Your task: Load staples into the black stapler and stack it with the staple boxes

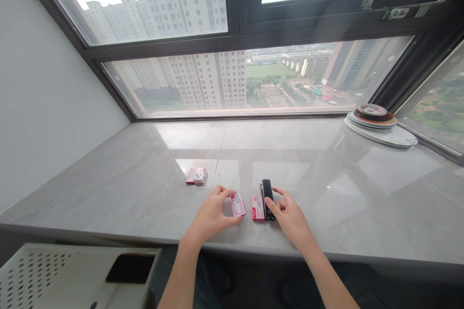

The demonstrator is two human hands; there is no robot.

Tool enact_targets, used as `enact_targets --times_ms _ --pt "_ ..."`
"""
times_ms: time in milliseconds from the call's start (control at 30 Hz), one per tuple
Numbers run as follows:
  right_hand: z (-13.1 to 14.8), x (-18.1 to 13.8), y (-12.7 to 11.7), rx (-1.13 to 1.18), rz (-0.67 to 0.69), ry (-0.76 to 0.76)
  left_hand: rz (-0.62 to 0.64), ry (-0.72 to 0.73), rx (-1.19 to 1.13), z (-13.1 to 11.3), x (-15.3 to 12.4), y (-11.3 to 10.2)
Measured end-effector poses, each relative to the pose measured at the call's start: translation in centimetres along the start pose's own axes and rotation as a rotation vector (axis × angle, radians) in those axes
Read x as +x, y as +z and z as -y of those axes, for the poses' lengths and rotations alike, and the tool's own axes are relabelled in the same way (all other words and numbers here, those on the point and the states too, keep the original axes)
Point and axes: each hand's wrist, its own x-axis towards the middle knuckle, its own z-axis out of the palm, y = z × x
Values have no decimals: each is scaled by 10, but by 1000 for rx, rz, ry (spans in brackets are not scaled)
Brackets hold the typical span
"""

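Note:
My left hand [214, 212] has its thumb and fingers at the two ends of a small red-and-white box [238, 204], which rests on the grey stone sill. My right hand [288, 217] grips a black stapler [268, 200], thumb on top and fingers along its right side. Touching the stapler's left side is another red-and-white box [257, 208]. A narrow gap parts it from the box at my left hand. Farther back to the left, a small white-and-red box [200, 175] lies beside or partly on a flat red one [190, 175].
Stacked plates [377, 125] stand at the right corner by the window. The sill's front edge [253, 250] runs just before my body. Below left, a dark phone-like slab [130, 268] lies on a white perforated surface [65, 280]. Dark window frames [232, 46] rise behind the sill.

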Motion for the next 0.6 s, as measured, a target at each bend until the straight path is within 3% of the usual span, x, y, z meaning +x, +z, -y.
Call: enact_targets --times_ms 167,367,500,600 --pt "-2 0 -1 3 9 -12 70 186 -19 -28 23 27" --pt "-1 -2 -1 -8 12 -27 138 232 -11 -34 32 47" --pt "2 -5 0 -15 -33 -23 74 237 -86 -17 37 22" --pt "3 -7 1 -7 -46 -13 -236 72 -36 27 49 -21"
